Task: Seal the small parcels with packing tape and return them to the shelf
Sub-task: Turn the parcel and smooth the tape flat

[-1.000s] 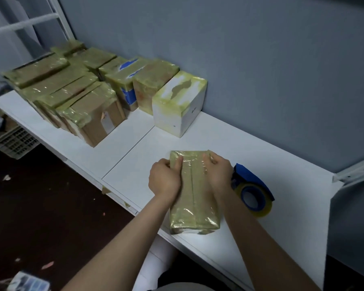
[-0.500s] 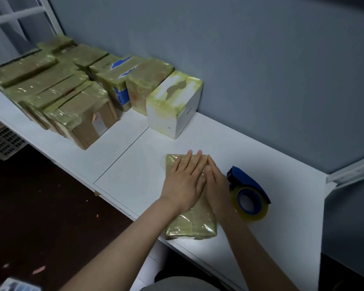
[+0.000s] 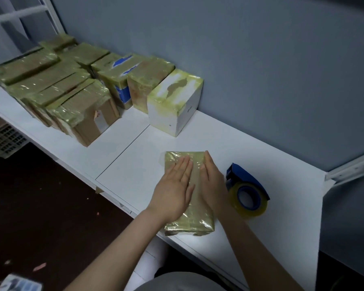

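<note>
A blue-grey wall (image 3: 261,59) backs a white shelf (image 3: 271,156) over a dark floor (image 3: 40,206). The parcel (image 3: 187,224), wrapped in glossy yellowish tape, lies flat near the shelf's front edge, its near end reaching the edge. Both of the person's hands rest on top of it. The left grip (image 3: 172,190) is released, palm down, with its fingers straight and spread over the parcel's top. The right grip (image 3: 212,185) is also released, its straight fingers laid along the parcel's right side and touching the left fingertips. Just beside the right grip sits a blue tape dispenser (image 3: 248,192) holding a roll of clear tape. Further left, against the wall, stands a white box (image 3: 174,101) with tape on top. Beyond it a crowd of taped parcels (image 3: 51,85) fills the shelf's left end. A slatted basket (image 3: 4,139) shows below that end.
</note>
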